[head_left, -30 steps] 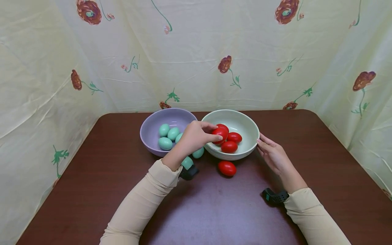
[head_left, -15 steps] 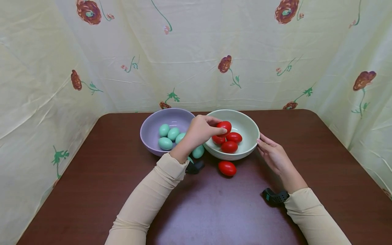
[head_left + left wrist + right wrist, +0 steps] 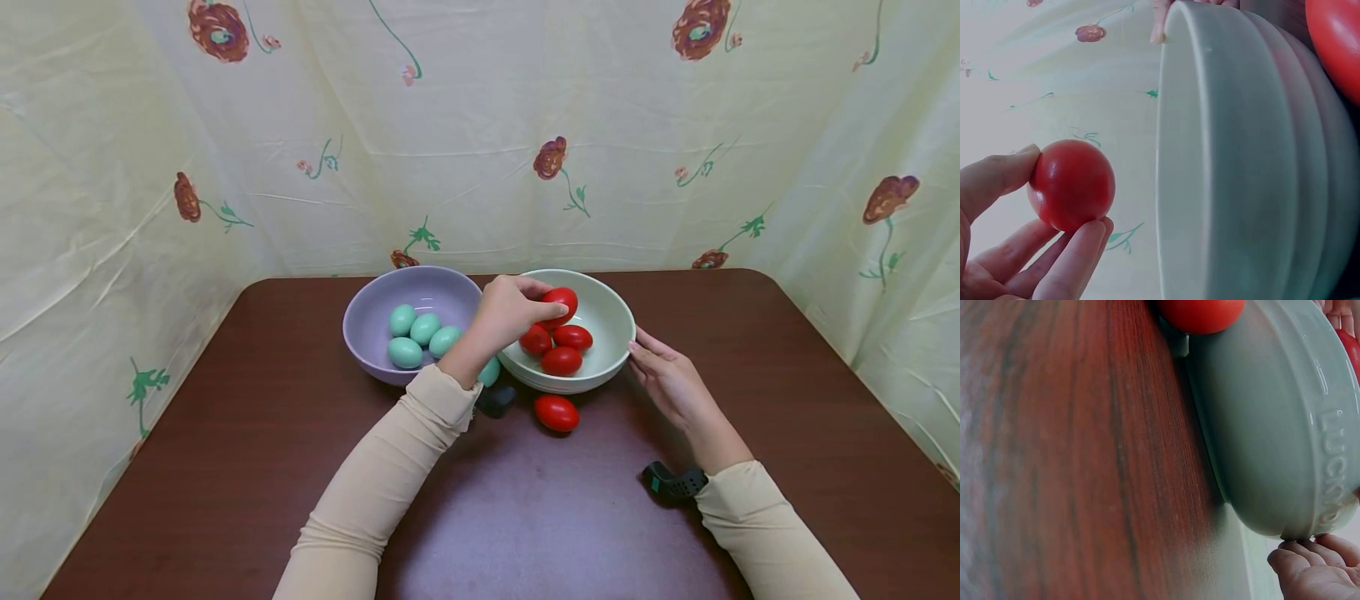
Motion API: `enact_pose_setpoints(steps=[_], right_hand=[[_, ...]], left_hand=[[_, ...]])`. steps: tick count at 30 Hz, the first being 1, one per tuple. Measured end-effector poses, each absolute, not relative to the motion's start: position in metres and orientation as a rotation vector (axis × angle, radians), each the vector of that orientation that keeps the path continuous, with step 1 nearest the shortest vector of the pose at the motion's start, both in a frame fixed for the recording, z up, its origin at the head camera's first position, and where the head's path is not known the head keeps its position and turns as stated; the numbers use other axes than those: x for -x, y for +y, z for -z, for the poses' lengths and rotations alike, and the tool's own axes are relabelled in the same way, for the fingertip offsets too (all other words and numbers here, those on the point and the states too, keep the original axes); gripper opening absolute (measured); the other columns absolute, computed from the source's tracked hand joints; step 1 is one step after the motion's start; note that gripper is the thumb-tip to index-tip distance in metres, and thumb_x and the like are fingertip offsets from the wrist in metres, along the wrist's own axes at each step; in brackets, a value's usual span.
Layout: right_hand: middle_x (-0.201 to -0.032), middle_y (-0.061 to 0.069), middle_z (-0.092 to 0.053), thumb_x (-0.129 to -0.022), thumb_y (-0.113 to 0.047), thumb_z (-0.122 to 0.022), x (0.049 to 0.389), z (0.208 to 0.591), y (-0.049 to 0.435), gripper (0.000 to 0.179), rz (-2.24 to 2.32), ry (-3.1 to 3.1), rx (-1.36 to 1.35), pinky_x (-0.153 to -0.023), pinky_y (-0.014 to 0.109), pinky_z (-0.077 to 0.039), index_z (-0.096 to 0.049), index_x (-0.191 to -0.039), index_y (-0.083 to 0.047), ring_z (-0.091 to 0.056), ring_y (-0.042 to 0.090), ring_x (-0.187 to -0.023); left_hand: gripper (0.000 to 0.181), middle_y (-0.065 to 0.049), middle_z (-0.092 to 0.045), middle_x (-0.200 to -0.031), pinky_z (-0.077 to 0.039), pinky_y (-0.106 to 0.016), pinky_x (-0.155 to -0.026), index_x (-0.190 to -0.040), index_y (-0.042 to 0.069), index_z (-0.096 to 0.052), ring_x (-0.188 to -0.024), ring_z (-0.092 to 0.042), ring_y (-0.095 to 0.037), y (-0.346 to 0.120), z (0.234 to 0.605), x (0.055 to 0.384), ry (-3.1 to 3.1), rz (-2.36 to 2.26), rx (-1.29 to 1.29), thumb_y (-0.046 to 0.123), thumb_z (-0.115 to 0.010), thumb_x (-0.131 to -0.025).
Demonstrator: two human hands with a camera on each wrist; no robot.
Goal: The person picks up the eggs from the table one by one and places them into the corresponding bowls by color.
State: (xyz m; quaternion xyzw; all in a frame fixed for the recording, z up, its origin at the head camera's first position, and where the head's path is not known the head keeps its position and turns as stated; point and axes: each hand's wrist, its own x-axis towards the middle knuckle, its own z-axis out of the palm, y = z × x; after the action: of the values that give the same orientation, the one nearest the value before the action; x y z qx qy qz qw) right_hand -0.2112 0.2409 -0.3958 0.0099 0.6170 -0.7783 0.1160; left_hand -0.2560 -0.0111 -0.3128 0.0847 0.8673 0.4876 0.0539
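Note:
My left hand [image 3: 510, 312] pinches a glossy red egg [image 3: 561, 307] between thumb and fingers, above the pale green bowl [image 3: 603, 312]. In the left wrist view the held egg [image 3: 1072, 185] is seen end-on, apart from the bowl's rim [image 3: 1200, 125]. Under it, inside the bowl, lie three red eggs [image 3: 562, 362]. My right hand [image 3: 678, 387] rests its extended fingers against the right side of that bowl. The right wrist view shows those fingertips [image 3: 1300, 549] touching the outer wall, below raised lettering. Another red egg [image 3: 557, 413] lies on the table before the bowl.
A purple bowl [image 3: 360, 333] with several mint-green eggs [image 3: 406, 352] stands left of the pale green one. One more mint-green egg [image 3: 490, 372] sits between the bowls, partly behind my left wrist. A flowered curtain [image 3: 480, 108] hangs behind the dark wooden table [image 3: 225, 433].
My left hand has lifted the red egg and carried it right and farther back over the pale green bowl. My left forearm now covers a mint-green egg seen earlier. My right hand stays put.

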Motion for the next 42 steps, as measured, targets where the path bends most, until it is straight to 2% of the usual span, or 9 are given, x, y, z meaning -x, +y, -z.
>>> enact_pose_setpoints(steps=[10,13,17,21,25,30,35,37,42], right_hand=[[-0.167,0.01,-0.005,-0.104,-0.018,-0.05,0.21,0.397,0.243,0.067,2.269,1.824,-0.036,-0.123,0.035,-0.012,-0.011,-0.156,0.0,-0.014,0.017,-0.151],[-0.167,0.01,-0.006,-0.104,-0.018,-0.05,0.21,0.398,0.243,0.068,2.264,1.835,-0.026,-0.123,0.035,-0.012,-0.011,-0.156,0.001,-0.021,0.011,-0.15],[-0.167,0.011,-0.006,-0.104,-0.019,-0.052,0.21,0.4,0.243,0.069,2.266,1.842,-0.006,-0.124,0.036,-0.012,-0.011,-0.155,0.002,-0.028,0.005,-0.146],[-0.167,0.011,-0.006,-0.104,-0.019,-0.051,0.21,0.401,0.242,0.068,2.258,1.841,-0.007,-0.123,0.035,-0.013,-0.012,-0.156,0.001,-0.024,0.009,-0.148],[-0.167,0.01,-0.007,-0.104,-0.019,-0.05,0.21,0.398,0.241,0.067,2.256,1.838,-0.026,-0.123,0.035,-0.013,-0.012,-0.157,-0.001,-0.021,0.011,-0.149],[-0.167,0.009,-0.007,-0.103,-0.021,-0.053,0.211,0.398,0.241,0.07,2.273,1.837,0.003,-0.123,0.035,-0.013,-0.013,-0.156,0.0,-0.016,0.018,-0.152],[-0.166,0.008,-0.016,-0.1,-0.025,-0.06,0.213,0.405,0.242,0.073,2.297,1.868,0.066,-0.118,0.023,-0.029,-0.019,-0.155,0.001,-0.033,0.009,-0.146],[-0.166,0.008,-0.017,-0.1,-0.026,-0.06,0.212,0.405,0.242,0.073,2.287,1.883,0.083,-0.117,0.021,-0.031,-0.02,-0.155,0.001,-0.038,0.005,-0.143],[-0.167,0.011,-0.009,-0.103,-0.023,-0.054,0.211,0.402,0.242,0.071,2.261,1.88,0.047,-0.123,0.032,-0.017,-0.015,-0.155,0.002,-0.026,0.009,-0.148]], left_hand=[[0.036,-0.002,-0.076,-0.108,-0.054,-0.027,-0.087,-0.116,0.016,-0.076,-0.105,-0.064,-0.019,0.003,0.321,0.267,2.657,-1.46,-0.236,0.031,-0.08,-0.083],[0.034,0.001,-0.076,-0.104,-0.053,-0.027,-0.086,-0.113,0.018,-0.077,-0.101,-0.065,-0.018,0.008,0.323,0.27,2.661,-1.456,-0.193,0.032,-0.08,-0.083],[0.033,0.0,-0.077,-0.091,-0.053,-0.029,-0.081,-0.112,0.018,-0.077,-0.091,-0.072,-0.024,0.013,0.324,0.271,2.584,-1.534,-0.114,0.033,-0.081,-0.082],[0.034,0.001,-0.075,-0.085,-0.052,-0.03,-0.076,-0.114,0.018,-0.076,-0.093,-0.073,-0.032,0.015,0.322,0.272,2.506,-1.578,-0.076,0.033,-0.08,-0.083],[0.036,0.001,-0.075,-0.089,-0.052,-0.029,-0.075,-0.117,0.019,-0.075,-0.098,-0.07,-0.032,0.016,0.317,0.275,2.494,-1.567,-0.084,0.033,-0.079,-0.084],[0.035,-0.001,-0.075,-0.099,-0.054,-0.028,-0.078,-0.116,0.017,-0.075,-0.093,-0.066,-0.022,0.018,0.311,0.281,2.505,-1.573,-0.097,0.031,-0.079,-0.084],[0.033,-0.004,-0.074,-0.107,-0.053,-0.027,-0.077,-0.115,0.011,-0.075,-0.094,-0.063,-0.019,0.019,0.305,0.289,2.552,-1.545,-0.166,0.026,-0.079,-0.085],[0.033,-0.005,-0.073,-0.109,-0.053,-0.027,-0.076,-0.115,0.009,-0.074,-0.096,-0.061,-0.019,0.019,0.302,0.294,2.575,-1.505,-0.211,0.025,-0.078,-0.086],[0.032,-0.006,-0.071,-0.111,-0.052,-0.026,-0.077,-0.115,0.008,-0.073,-0.1,-0.06,-0.02,0.02,0.295,0.303,2.592,-1.402,-0.326,0.025,-0.075,-0.088]])
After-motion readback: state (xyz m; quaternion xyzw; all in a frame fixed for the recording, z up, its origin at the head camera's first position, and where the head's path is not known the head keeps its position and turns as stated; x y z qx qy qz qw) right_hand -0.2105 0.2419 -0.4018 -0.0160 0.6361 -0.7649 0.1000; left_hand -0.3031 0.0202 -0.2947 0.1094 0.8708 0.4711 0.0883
